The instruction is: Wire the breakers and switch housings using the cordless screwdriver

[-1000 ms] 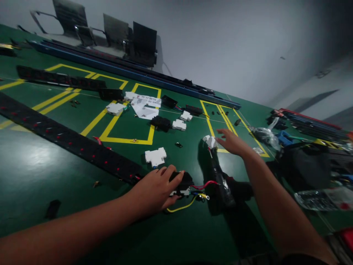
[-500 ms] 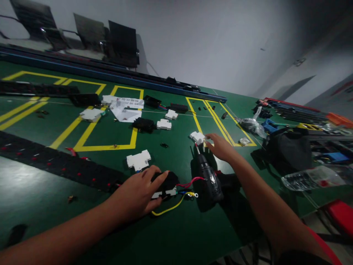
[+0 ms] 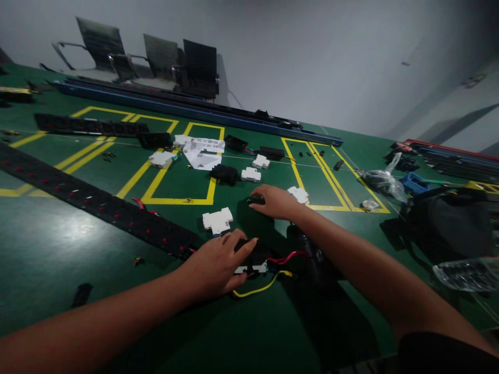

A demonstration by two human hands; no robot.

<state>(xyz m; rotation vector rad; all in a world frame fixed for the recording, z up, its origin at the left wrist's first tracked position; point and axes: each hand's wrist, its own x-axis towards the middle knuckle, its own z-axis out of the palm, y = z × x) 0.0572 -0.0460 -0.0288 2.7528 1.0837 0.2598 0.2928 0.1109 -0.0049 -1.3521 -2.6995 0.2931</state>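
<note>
Black socket block (image 3: 255, 255), with red, yellow and blue wires trailing off to its right, is lying near the front middle of the green table (image 3: 50, 234), and the left hand (image 3: 216, 265) is pressing down on it with fingers curled over its left end. Farther back, the right hand (image 3: 275, 201) is reaching with fingers spread toward a small black piece (image 3: 255, 199) at its fingertips, a white clip (image 3: 299, 194) just to its right. Print on the far paper sheet (image 3: 202, 153) is too blurred to read.

Your left hand (image 3: 218, 265) at lower centre clasping a black wired module (image 3: 255, 258), red wire (image 3: 286, 257) and yellow wire (image 3: 257, 289) trailing right, your right hand (image 3: 275, 201) flat mid-frame, fingertips at a small black part (image 3: 255, 199), white connector (image 3: 218, 221) between your hands, green table (image 3: 50, 239) throughout.
</note>
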